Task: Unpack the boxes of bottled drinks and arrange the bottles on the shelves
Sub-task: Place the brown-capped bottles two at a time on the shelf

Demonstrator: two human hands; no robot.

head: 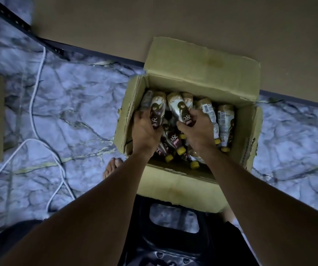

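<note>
Cardboard box (127, 116) open, packed with yellow-capped bottles (224, 121).

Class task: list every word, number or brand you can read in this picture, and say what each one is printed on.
"8c", seen upside down: left bottle, gripped by the left hand.
"8c": right bottle, gripped by the right hand.
"8c": middle bottle; the small word beside it is blurred.
White print panels on the side bottles: too small to read.
Box: no print visible.
</note>
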